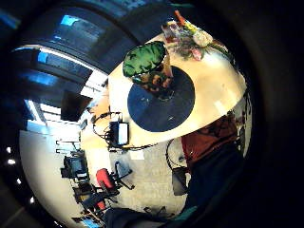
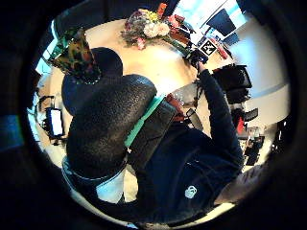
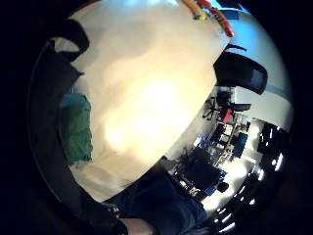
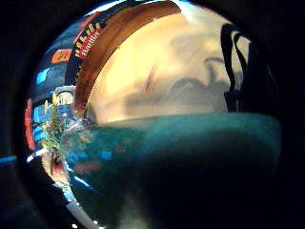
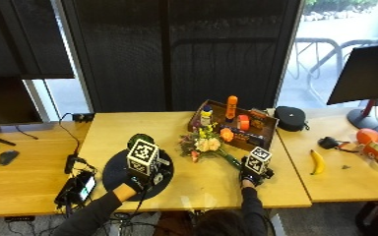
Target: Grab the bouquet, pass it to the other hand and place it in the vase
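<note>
Wooden bench carries everything. Left hand over the round dark mat; right hand beside the bouquet's stems; fingers' state cannot be told. Bouquet lies mid-bench. Vase stands on the mat. Beyond, a tray of bottles.

Outside view: high behind the person, facing down over the bench toward the dark window wall. Left palm views look from well above the bench, sharing the bouquet and vase. Right palm views sit close over bare benchtop.
</note>
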